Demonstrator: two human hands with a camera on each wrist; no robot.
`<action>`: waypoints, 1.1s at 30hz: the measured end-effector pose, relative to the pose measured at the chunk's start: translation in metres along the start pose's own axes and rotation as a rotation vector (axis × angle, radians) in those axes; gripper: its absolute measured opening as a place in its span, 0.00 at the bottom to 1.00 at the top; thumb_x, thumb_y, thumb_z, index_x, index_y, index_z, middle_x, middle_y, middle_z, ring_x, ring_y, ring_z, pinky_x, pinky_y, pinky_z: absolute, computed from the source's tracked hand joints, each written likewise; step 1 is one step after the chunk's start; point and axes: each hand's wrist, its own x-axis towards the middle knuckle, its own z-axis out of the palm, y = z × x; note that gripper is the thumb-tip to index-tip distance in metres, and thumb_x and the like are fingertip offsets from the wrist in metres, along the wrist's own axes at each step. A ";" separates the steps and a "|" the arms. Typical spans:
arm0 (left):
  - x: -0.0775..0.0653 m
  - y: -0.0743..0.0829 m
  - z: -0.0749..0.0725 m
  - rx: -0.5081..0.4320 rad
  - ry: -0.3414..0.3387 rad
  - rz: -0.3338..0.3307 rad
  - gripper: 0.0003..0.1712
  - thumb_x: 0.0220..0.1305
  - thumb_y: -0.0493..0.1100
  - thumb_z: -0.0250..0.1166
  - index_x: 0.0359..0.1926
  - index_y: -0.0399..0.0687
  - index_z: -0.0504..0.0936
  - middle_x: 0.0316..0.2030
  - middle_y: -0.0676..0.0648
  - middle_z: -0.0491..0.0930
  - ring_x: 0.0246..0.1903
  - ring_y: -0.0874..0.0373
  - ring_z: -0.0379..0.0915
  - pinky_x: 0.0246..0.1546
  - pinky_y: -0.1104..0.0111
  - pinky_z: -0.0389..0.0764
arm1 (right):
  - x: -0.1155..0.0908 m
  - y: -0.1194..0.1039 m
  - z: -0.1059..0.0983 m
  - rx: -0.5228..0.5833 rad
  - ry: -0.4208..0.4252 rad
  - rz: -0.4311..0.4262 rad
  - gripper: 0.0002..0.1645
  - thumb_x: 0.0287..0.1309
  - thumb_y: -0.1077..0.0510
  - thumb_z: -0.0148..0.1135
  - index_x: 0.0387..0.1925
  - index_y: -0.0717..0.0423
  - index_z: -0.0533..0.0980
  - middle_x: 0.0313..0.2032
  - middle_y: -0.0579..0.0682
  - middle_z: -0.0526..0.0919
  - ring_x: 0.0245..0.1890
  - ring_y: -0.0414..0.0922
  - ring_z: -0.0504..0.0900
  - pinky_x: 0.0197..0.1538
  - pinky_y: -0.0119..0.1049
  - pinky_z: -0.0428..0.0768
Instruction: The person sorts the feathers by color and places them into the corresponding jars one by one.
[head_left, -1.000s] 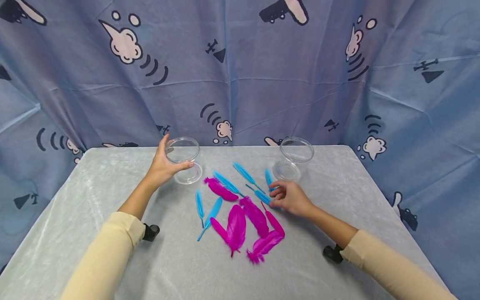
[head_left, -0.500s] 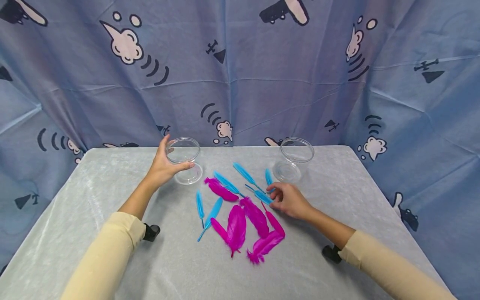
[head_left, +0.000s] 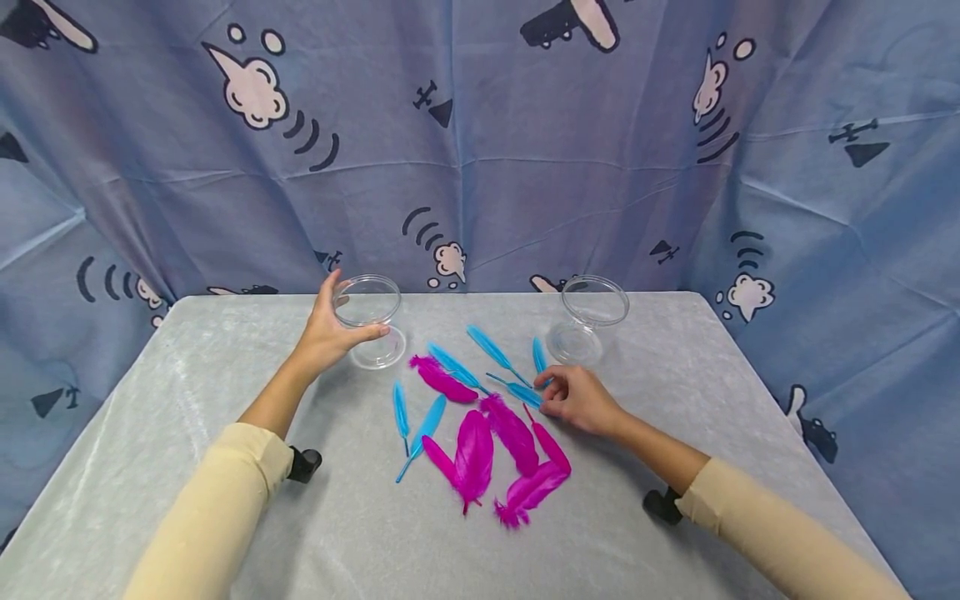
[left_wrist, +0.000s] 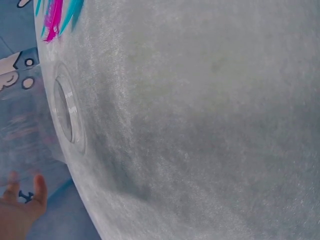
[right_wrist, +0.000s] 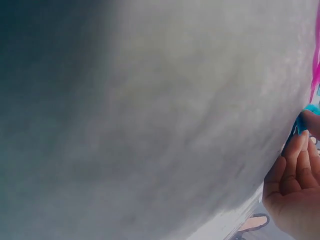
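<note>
My left hand (head_left: 327, 333) holds a clear plastic cup (head_left: 377, 346) that stands upright at the back left, thumb across its front and fingers at its far side. In the left wrist view the cup's round base (left_wrist: 72, 117) shows on the cloth. My right hand (head_left: 581, 402) pinches a small blue feather (head_left: 521, 390) between thumb and fingertips, low over the table. A bit of blue feather (right_wrist: 301, 124) sticks out at the fingertips in the right wrist view. Another blue feather (head_left: 539, 353) lies just behind those fingers, partly hidden by them.
A second clear cup (head_left: 576, 342) stands at the back right. Several magenta feathers (head_left: 474, 454) and more blue feathers (head_left: 491, 346) lie across the middle of the grey cloth-covered table (head_left: 360, 533). A patterned blue curtain (head_left: 502, 208) hangs behind the far edge.
My right hand has shifted slightly left, and the pinched blue feather's quill end has slid a little left with it. The left hand and both cups have stayed put.
</note>
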 end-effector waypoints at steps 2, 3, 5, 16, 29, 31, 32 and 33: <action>0.000 0.000 0.000 0.000 0.002 -0.001 0.72 0.51 0.53 0.79 0.79 0.52 0.34 0.77 0.41 0.48 0.74 0.42 0.47 0.69 0.42 0.56 | 0.000 0.000 0.000 0.019 -0.001 0.000 0.16 0.48 0.70 0.73 0.41 0.66 0.81 0.25 0.48 0.82 0.24 0.40 0.77 0.28 0.29 0.77; 0.001 0.001 0.000 -0.002 0.002 -0.001 0.72 0.51 0.53 0.79 0.79 0.52 0.35 0.77 0.41 0.49 0.74 0.42 0.47 0.69 0.42 0.56 | 0.001 -0.001 -0.001 0.028 0.000 0.001 0.15 0.48 0.70 0.73 0.41 0.66 0.81 0.25 0.49 0.83 0.23 0.40 0.77 0.28 0.29 0.77; 0.001 0.001 0.001 -0.003 0.003 0.000 0.72 0.50 0.53 0.80 0.79 0.52 0.35 0.77 0.41 0.49 0.74 0.42 0.47 0.69 0.42 0.56 | 0.001 -0.002 -0.001 0.048 0.000 0.004 0.15 0.49 0.70 0.72 0.41 0.67 0.81 0.25 0.50 0.83 0.23 0.41 0.77 0.26 0.30 0.77; 0.001 0.000 0.000 -0.005 0.002 -0.007 0.72 0.50 0.53 0.80 0.79 0.53 0.35 0.77 0.40 0.48 0.74 0.42 0.47 0.69 0.42 0.55 | 0.011 -0.013 -0.015 0.070 0.033 -0.038 0.11 0.53 0.69 0.70 0.40 0.67 0.81 0.26 0.51 0.83 0.24 0.42 0.79 0.29 0.31 0.79; 0.000 -0.003 0.000 -0.016 0.000 -0.005 0.72 0.50 0.53 0.80 0.79 0.52 0.35 0.77 0.41 0.48 0.74 0.42 0.47 0.69 0.42 0.56 | 0.033 -0.047 -0.029 0.133 0.061 -0.090 0.12 0.58 0.68 0.68 0.44 0.67 0.81 0.31 0.55 0.86 0.31 0.49 0.84 0.38 0.31 0.81; 0.000 -0.003 0.000 -0.015 0.000 -0.004 0.72 0.50 0.53 0.80 0.79 0.52 0.35 0.77 0.42 0.48 0.74 0.43 0.47 0.69 0.42 0.56 | 0.037 -0.052 -0.030 0.145 0.061 -0.092 0.11 0.58 0.67 0.68 0.44 0.66 0.80 0.32 0.56 0.86 0.33 0.53 0.84 0.38 0.30 0.81; 0.000 -0.003 0.000 -0.016 0.000 -0.004 0.72 0.50 0.53 0.80 0.79 0.52 0.35 0.77 0.42 0.48 0.74 0.43 0.47 0.69 0.42 0.56 | 0.038 -0.055 -0.031 0.156 0.060 -0.088 0.11 0.59 0.67 0.68 0.44 0.66 0.80 0.33 0.56 0.86 0.34 0.55 0.84 0.39 0.30 0.81; 0.000 -0.003 0.000 -0.017 0.000 -0.003 0.72 0.50 0.53 0.80 0.79 0.53 0.35 0.77 0.42 0.48 0.74 0.43 0.47 0.69 0.42 0.56 | 0.040 -0.058 -0.032 0.161 0.060 -0.085 0.12 0.59 0.67 0.67 0.45 0.66 0.80 0.33 0.56 0.86 0.35 0.57 0.84 0.39 0.31 0.81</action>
